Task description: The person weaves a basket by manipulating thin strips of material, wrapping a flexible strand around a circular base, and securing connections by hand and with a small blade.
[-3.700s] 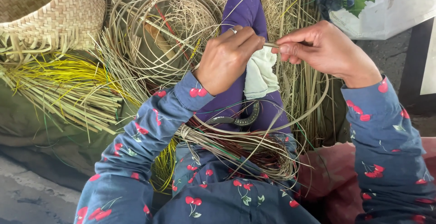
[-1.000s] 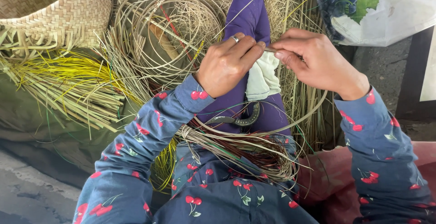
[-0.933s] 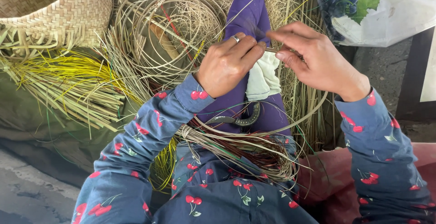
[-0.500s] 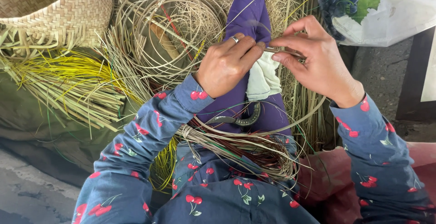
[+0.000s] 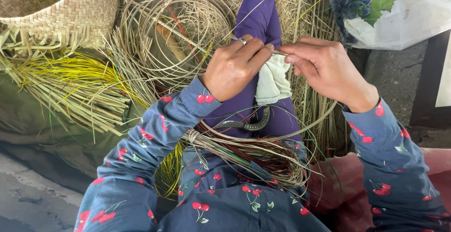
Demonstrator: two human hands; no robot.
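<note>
Left hand and right hand at upper centre, fingertips pinched together on a thin strip, right hand now lower and flatter than half a second earlier, left hand unmoved, woven basket upper left, coiled bundle on the lap.

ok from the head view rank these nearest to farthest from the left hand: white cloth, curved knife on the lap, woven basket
From the left hand:
1. White cloth, just right of it, under the fingers.
2. Curved knife, below on the purple lap.
3. Woven basket, far off at top left.
</note>
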